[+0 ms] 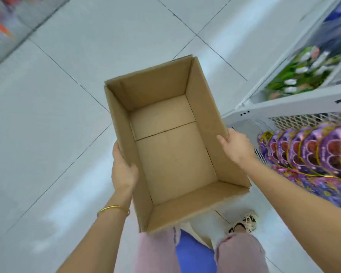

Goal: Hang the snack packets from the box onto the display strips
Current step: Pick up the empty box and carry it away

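- The person is holding the box point(175, 158) up over the tiled floor point(67, 95) with its open top facing upward. The whole inside is showing as bare cardboard, with no packets lying in it.
- The left hand point(123, 170) is clamping the box's left wall towards its near end. The palm is lying against the outside and the thumb is hooking over the rim.
- The right hand point(237, 147) is gripping the box's right wall a little farther along, with the thumb lying along the top edge.
- The hands are working well apart, with the full width of the box between them. That is probably what is keeping so light and empty a thing level.
- Both forearms are reaching forward and angling slightly in towards the box. A thin bracelet point(112, 208) is sitting on the left wrist.
- The snack packets point(311, 154), purple and shiny, are hanging in an overlapping row to the right of the box, just past the right hand, against a white mesh rack point(283, 113).
- A yellow line is running along the packets; whether that is the strip itself I cannot tell.
- Judging by the bare box and the full row, the hanging is looking finished or nearly so, and the box is likely being checked or taken away.
- Beyond the box to the right, blurred green goods point(303, 71) are sitting on a shelf.
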Action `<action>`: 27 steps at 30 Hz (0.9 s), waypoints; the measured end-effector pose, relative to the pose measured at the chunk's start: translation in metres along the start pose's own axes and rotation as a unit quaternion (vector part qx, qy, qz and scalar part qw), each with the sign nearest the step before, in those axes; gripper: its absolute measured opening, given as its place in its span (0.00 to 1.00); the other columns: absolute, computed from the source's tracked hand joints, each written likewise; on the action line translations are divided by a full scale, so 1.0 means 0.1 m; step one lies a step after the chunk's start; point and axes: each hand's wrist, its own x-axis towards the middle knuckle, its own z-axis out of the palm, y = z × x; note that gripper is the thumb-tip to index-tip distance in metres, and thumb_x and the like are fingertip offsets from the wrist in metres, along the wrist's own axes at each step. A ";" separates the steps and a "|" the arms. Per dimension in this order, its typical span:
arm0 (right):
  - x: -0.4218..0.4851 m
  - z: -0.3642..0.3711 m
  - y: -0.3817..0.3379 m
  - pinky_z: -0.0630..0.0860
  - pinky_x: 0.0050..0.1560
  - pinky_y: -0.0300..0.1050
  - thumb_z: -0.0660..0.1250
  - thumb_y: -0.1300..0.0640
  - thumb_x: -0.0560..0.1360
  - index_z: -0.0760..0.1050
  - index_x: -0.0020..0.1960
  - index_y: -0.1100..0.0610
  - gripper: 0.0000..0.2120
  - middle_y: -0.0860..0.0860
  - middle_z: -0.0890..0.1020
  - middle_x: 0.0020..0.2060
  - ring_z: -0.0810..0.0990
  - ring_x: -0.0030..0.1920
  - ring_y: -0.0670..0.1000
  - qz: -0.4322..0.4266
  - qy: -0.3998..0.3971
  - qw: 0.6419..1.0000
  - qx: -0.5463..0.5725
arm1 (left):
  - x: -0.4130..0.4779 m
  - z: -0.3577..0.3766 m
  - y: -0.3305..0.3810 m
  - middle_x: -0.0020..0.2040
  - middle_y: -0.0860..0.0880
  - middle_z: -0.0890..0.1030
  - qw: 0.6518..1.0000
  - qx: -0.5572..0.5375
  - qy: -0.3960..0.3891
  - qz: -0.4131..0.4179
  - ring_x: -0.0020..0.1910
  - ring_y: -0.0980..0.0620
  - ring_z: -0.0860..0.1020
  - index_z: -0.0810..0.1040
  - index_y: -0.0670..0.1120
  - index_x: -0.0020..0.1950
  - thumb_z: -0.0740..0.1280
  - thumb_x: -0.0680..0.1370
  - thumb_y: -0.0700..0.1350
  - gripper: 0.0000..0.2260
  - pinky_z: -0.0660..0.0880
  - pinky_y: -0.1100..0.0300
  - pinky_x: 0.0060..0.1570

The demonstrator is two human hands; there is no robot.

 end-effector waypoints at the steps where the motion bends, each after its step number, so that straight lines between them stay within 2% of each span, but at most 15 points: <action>1: -0.04 -0.16 -0.15 0.75 0.49 0.54 0.58 0.47 0.78 0.71 0.51 0.61 0.16 0.62 0.80 0.48 0.77 0.51 0.64 0.010 0.006 1.000 0.009 | 0.05 -0.18 0.16 0.49 0.55 0.75 1.000 0.001 -0.003 0.013 0.47 0.45 0.76 0.56 0.57 0.72 0.58 0.74 0.37 0.29 0.75 0.50 0.49; 4: -0.07 -0.61 -0.55 0.74 0.49 0.54 0.59 0.48 0.78 0.71 0.51 0.61 0.15 0.62 0.79 0.49 0.77 0.52 0.64 0.019 0.019 0.999 0.047 | 0.24 -0.65 0.65 0.54 0.55 0.76 0.999 0.010 -0.001 0.050 0.48 0.46 0.76 0.57 0.56 0.72 0.58 0.73 0.36 0.30 0.75 0.51 0.50; 8: 0.10 -1.14 -0.94 0.73 0.48 0.53 0.58 0.49 0.79 0.71 0.53 0.61 0.15 0.61 0.79 0.48 0.76 0.52 0.63 0.044 0.044 0.995 0.080 | 0.53 -0.98 1.36 0.52 0.57 0.75 0.996 0.021 -0.008 0.085 0.47 0.48 0.75 0.57 0.57 0.72 0.58 0.73 0.36 0.31 0.74 0.55 0.49; 10: 0.27 -1.38 -1.06 0.71 0.44 0.50 0.58 0.49 0.79 0.72 0.53 0.61 0.15 0.61 0.79 0.47 0.77 0.50 0.62 0.049 0.061 0.993 0.088 | 0.75 -1.00 1.72 0.51 0.57 0.75 0.996 0.017 -0.017 0.089 0.47 0.48 0.76 0.58 0.57 0.72 0.59 0.72 0.36 0.31 0.75 0.55 0.51; 15: 0.99 -1.95 -1.08 0.68 0.42 0.49 0.57 0.49 0.79 0.72 0.54 0.60 0.15 0.60 0.79 0.49 0.77 0.51 0.62 0.097 0.095 0.985 0.106 | 1.39 -0.73 2.77 0.45 0.62 0.74 0.988 0.031 -0.075 0.130 0.47 0.50 0.75 0.59 0.56 0.72 0.58 0.73 0.35 0.30 0.73 0.57 0.49; 18: 1.56 -2.34 -1.09 0.69 0.43 0.48 0.58 0.48 0.79 0.72 0.54 0.60 0.15 0.60 0.79 0.50 0.77 0.51 0.61 0.126 0.094 0.977 0.142 | 1.82 -0.52 3.56 0.50 0.56 0.74 0.982 0.046 -0.095 0.155 0.50 0.48 0.74 0.59 0.56 0.72 0.59 0.74 0.36 0.29 0.72 0.57 0.52; 22: 2.22 -3.02 -1.17 0.67 0.43 0.45 0.58 0.49 0.79 0.72 0.55 0.60 0.15 0.59 0.79 0.51 0.77 0.52 0.61 0.158 0.105 0.966 0.178 | 2.29 -0.31 4.71 0.50 0.55 0.73 0.973 0.071 -0.109 0.189 0.49 0.47 0.74 0.60 0.56 0.71 0.57 0.73 0.35 0.28 0.71 0.58 0.48; 27: 3.36 -4.03 -1.07 0.68 0.45 0.46 0.58 0.49 0.79 0.72 0.58 0.60 0.16 0.58 0.79 0.53 0.77 0.53 0.61 0.203 0.141 0.942 0.227 | 3.03 0.27 6.34 0.51 0.53 0.74 0.958 0.096 -0.130 0.236 0.50 0.45 0.76 0.61 0.56 0.71 0.56 0.72 0.33 0.30 0.76 0.52 0.53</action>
